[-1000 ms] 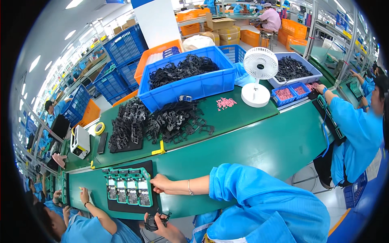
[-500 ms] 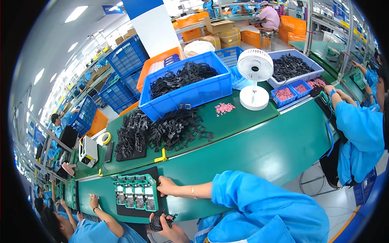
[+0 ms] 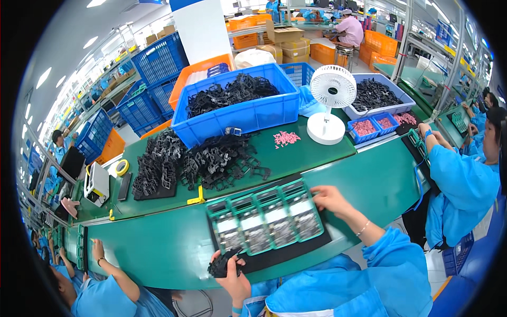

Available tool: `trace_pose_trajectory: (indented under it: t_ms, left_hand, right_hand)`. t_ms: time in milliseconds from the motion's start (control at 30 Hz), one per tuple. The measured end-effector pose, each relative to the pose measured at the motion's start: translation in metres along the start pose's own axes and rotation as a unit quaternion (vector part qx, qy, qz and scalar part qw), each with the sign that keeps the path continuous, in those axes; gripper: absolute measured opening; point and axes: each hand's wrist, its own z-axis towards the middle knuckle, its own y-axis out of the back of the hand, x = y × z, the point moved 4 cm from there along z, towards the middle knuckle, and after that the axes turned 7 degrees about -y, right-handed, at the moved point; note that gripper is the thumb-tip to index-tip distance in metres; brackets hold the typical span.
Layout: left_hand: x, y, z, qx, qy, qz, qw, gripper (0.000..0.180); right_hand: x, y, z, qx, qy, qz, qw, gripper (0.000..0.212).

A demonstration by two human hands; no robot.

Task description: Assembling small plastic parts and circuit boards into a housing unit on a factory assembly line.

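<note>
My left hand (image 3: pixel 235 280) is closed around a small bunch of black plastic frames (image 3: pixel 224 264), at the near edge of the bench. Just beyond it lies a panel of green circuit boards (image 3: pixel 269 219), several boards side by side in a row, slightly blurred by motion. The panel rests tilted on a black pad (image 3: pixel 288 254) on the green bench. At the panel's far right corner is my right hand (image 3: pixel 330 201), thumb and forefinger apart, the fingertips by its edge. Whether they touch the panel is unclear.
Loose black frames (image 3: pixel 211 161) are heaped beyond the panel, before a blue bin (image 3: pixel 237 119) full of more. Pink pieces (image 3: pixel 286 139) and a white fan (image 3: pixel 326 127) stand to its right. A yellow bracket (image 3: pixel 196 195) marks the shelf edge. Co-workers sit left and right (image 3: pixel 459 174).
The panel and its black pad have moved right along the bench, with my right hand at their right side. My left hand, still holding the black frames, has come up to the pad's near edge.
</note>
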Motion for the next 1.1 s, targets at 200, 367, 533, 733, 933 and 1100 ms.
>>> trace_pose_trajectory:
  t_ms: [200, 367, 533, 733, 933, 1100]
  left_hand:
    - [0.030, -0.017, 0.001, 0.084, 0.030, -0.020, 0.996, 0.042]
    - [0.037, -0.035, -0.002, 0.097, 0.006, -0.010, 0.995, 0.042]
    - [0.031, -0.018, -0.006, 0.084, -0.050, 0.043, 0.994, 0.048]
    - [0.023, 0.005, 0.018, 0.036, -0.026, -0.002, 0.999, 0.041]
    - [0.015, 0.030, 0.036, -0.007, 0.030, -0.029, 0.999, 0.041]
    - [0.011, 0.039, 0.036, -0.022, 0.043, 0.003, 0.999, 0.044]
  right_hand:
    - [0.059, 0.007, -0.071, -0.384, 0.357, -0.317, 0.791, 0.018]
    - [0.064, -0.118, -0.096, 0.086, 0.309, -0.110, 0.941, 0.029]
    - [0.048, -0.174, -0.093, 0.071, 0.289, -0.026, 0.954, 0.014]
    - [0.069, -0.159, -0.059, 0.017, 0.331, -0.143, 0.933, 0.021]
    - [0.060, -0.164, -0.042, 0.032, 0.353, -0.255, 0.900, 0.009]
    - [0.053, -0.183, -0.043, 0.051, 0.400, -0.333, 0.853, 0.009]
